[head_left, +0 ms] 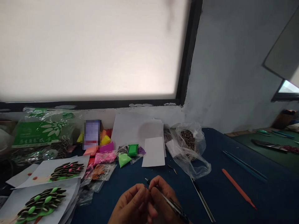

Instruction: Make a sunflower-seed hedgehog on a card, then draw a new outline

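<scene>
Low in the middle of the view, my left hand [130, 205] and my right hand [161, 194] meet at the fingertips over the blue tabletop. A pen [173, 204] lies slanted in my right hand, its dark tip poking out past the fingers to the upper left. My left thumb and fingers are pinched together; whatever they hold is hidden. Just beyond the hands rest a small white card [153, 152] and a couple of loose sunflower seeds [175, 171]. A clear plastic bag of sunflower seeds [187, 140] stands open behind them.
Sheets with seed-and-clay pictures [39, 199] are stacked at left, near a green seed package [35, 133]. Colourful clay packets [105, 157] lie beside them. To the right are a second pen [203, 200], blue tweezers [245, 166] and an orange clay tool [238, 188].
</scene>
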Demonstrator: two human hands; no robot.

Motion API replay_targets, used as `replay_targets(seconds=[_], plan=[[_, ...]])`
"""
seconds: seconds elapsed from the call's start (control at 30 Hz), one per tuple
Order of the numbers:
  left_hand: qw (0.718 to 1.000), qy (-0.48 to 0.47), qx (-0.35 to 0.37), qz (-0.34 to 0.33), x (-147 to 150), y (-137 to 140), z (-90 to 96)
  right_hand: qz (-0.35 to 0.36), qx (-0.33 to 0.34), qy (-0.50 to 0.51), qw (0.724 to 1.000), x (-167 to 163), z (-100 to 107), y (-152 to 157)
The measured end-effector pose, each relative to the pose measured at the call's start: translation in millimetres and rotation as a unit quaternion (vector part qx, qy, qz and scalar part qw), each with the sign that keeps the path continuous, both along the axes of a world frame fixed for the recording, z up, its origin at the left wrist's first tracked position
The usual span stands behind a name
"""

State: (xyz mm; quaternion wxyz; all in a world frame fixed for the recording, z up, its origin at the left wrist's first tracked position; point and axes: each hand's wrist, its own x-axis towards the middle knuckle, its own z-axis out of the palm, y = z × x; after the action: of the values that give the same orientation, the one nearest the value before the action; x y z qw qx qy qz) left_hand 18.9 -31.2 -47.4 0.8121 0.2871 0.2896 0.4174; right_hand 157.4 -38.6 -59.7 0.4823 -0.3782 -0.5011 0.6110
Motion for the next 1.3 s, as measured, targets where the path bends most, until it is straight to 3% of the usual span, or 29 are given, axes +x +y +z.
replay_targets(seconds=[0.2,0.43,0.6,0.83,1.03,1.2,1.3], plan=[[0.999,0.017,-0.005,0.045,-4,0,7.2,0.027,0.001,0.076,0.997,-5,-1,3],[0.995,0.011,-0.032,0.095,-4,2,3.2,-0.024,0.002,-0.004,1.000,-2,2,2],[0.982,0.067,-0.038,0.175,-10,7,-1.0,-0.067,0.037,-0.061,0.995,1,-2,2],[0.964,0.109,-0.099,0.220,-16,15,-1.8,-0.063,0.153,-0.200,0.966,-1,-11,-5],[0.964,0.092,-0.096,0.229,-15,16,8.0,-0.031,0.328,-0.258,0.908,4,-30,-1],[0.964,0.074,-0.088,0.238,-18,20,5.2,-0.036,0.342,-0.274,0.898,2,-35,0],[0.958,0.070,-0.091,0.263,-22,24,1.6,-0.091,0.356,-0.262,0.892,-8,-43,0]])
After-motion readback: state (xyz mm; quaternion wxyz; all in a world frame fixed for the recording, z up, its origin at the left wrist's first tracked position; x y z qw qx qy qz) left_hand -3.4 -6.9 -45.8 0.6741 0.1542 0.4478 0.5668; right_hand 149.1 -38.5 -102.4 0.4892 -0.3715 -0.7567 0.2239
